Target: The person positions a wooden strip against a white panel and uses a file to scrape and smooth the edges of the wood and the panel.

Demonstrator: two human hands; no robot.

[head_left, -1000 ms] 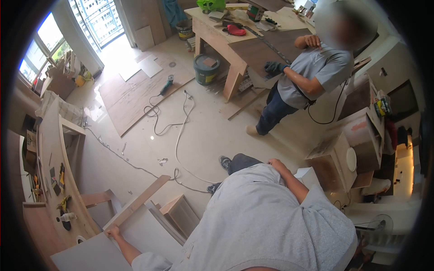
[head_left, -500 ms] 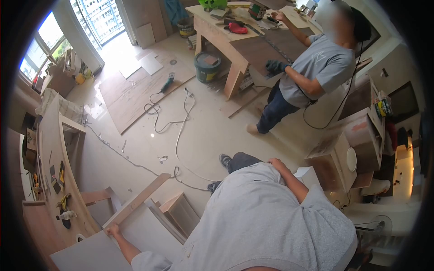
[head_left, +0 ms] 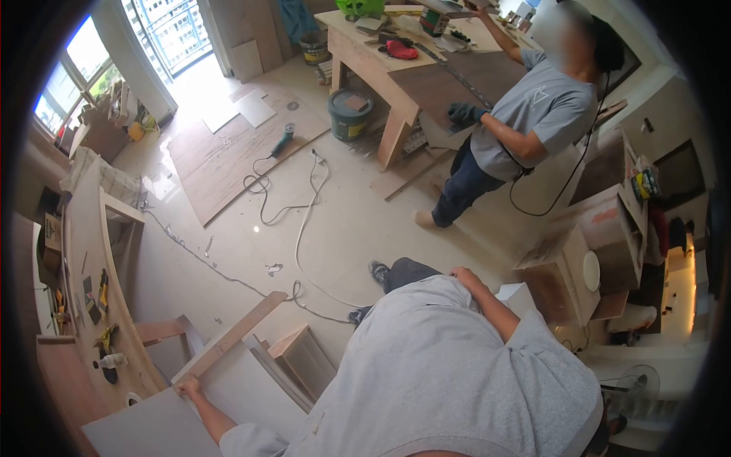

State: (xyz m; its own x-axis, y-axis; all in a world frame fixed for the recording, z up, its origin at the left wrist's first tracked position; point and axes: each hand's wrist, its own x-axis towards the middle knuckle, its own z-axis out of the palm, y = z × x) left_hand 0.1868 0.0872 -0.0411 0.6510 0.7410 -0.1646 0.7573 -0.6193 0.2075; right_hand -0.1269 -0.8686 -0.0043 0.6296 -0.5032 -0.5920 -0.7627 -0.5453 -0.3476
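Much open floor lies beyond the wooden strip, crossed by a white cable. Edge of the worktop bounds the left side; plywood sheet flat farther off. Strip slants along a pale panel, near end at the left hand, fingers curled there; firmness of hold cannot be told. Right hand at the waist, well apart from strip; finger spread unclear.

"Any words or numbers you can make out?"
"None. Print on the green bucket and the carton is too small and blurred."
"And the grey shirt on the co-worker?"
"A pale angular mark, perhaps a logo."
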